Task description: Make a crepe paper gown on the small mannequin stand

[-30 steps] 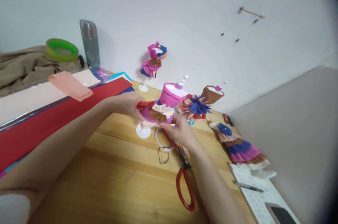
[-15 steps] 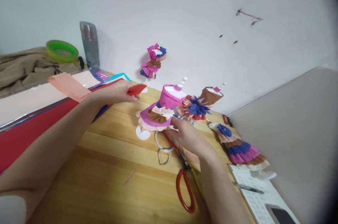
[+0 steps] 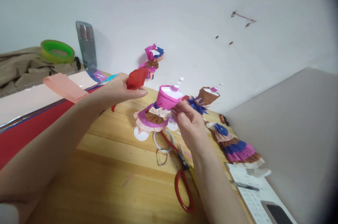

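Note:
My left hand [image 3: 120,88] is raised above the wooden table [image 3: 111,167] and pinches a folded piece of red crepe paper [image 3: 136,78]. My right hand [image 3: 188,123] reaches up to a small mannequin dressed in paper, its fingertips touching the pink bodice [image 3: 167,96]. Below the bodice spreads a skirt of pink, peach and brown paper with a brown and peach rosette [image 3: 154,115]. The mannequin stands on a white round base [image 3: 141,134].
Red-handled scissors [image 3: 182,178] and white wire loops [image 3: 161,146] lie near my right wrist. More paper-dressed mannequins [image 3: 206,97] stand behind, one [image 3: 235,146] lies at the right. Paper sheets [image 3: 29,118], a steel flask [image 3: 86,45], green tape [image 3: 56,50], a clipboard [image 3: 253,196].
My left hand has lifted away from the skirt with the red paper, up and to the left. My right hand rose from the skirt's edge to the pink bodice.

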Tool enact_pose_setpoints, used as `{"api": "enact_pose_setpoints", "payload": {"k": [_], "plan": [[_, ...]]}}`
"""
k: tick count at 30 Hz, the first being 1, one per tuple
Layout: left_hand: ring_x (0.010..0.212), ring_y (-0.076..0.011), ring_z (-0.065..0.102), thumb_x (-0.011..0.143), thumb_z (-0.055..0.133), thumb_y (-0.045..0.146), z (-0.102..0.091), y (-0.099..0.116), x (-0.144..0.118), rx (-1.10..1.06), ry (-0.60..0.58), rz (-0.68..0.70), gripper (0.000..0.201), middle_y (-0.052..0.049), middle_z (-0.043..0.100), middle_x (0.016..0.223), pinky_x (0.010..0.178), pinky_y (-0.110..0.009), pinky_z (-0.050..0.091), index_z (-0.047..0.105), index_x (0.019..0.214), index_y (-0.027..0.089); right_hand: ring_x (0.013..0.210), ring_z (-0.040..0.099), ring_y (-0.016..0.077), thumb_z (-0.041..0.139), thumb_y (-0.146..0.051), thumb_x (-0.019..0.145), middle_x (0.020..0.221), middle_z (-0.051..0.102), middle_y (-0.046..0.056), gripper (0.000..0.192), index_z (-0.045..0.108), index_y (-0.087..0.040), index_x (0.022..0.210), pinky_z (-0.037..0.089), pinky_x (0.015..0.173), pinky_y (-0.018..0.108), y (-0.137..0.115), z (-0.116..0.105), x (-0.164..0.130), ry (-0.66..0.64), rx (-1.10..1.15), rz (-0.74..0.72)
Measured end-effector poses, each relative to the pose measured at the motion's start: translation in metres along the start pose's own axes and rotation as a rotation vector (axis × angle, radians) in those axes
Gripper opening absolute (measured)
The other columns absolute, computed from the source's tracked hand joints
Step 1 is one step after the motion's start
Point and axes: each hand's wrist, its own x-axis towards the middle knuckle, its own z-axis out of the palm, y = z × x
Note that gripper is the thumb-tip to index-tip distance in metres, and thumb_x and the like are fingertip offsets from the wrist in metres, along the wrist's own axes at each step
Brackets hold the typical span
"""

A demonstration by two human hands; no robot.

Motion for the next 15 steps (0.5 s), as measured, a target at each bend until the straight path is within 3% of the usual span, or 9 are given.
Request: {"api": "enact_pose_setpoints", "payload": {"k": [4, 10, 15], "plan": [[0.066, -0.0149, 0.055, 0.068, 0.067, 0.029, -0.002, 0.005, -0.001, 0.071, 0.031, 0.052, 0.014, 0.001, 0.059, 0.064, 0.059, -0.024, 0.043, 0.063, 0.071, 0.016, 0.117, 0.061, 0.0293, 0.076, -0.053, 0.071, 0.123, 0.068, 0.01, 0.054, 0.067, -0.022, 0.115, 0.047, 0.102, 0.046, -0.004, 0.011, 0.012, -0.011, 0.106, -0.023], [0.062, -0.0135, 0.053, 0.07, 0.066, 0.031, -0.003, 0.005, 0.0, 0.097, 0.053, 0.038, 0.016, 0.002, 0.057, 0.063, 0.057, -0.024, 0.04, 0.061, 0.07, 0.017, 0.079, 0.068, 0.0197, 0.083, -0.044, 0.065, 0.09, 0.075, 0.003, 0.041, 0.072, -0.023, 0.099, 0.055, 0.076, 0.035, -0.01, 0.02, 0.029, 0.08, 0.066, -0.03], [0.065, -0.0126, 0.053, 0.071, 0.065, 0.03, -0.01, 0.004, 0.002, 0.025, 0.081, 0.084, 0.014, 0.002, 0.057, 0.064, 0.059, -0.022, 0.04, 0.06, 0.068, 0.017, 0.068, 0.064, 0.0152, 0.083, -0.038, 0.061, 0.079, 0.073, 0.001, 0.035, 0.074, -0.021, 0.091, 0.053, 0.068, 0.031, -0.01, 0.016, 0.058, 0.078, 0.071, -0.019]]}}
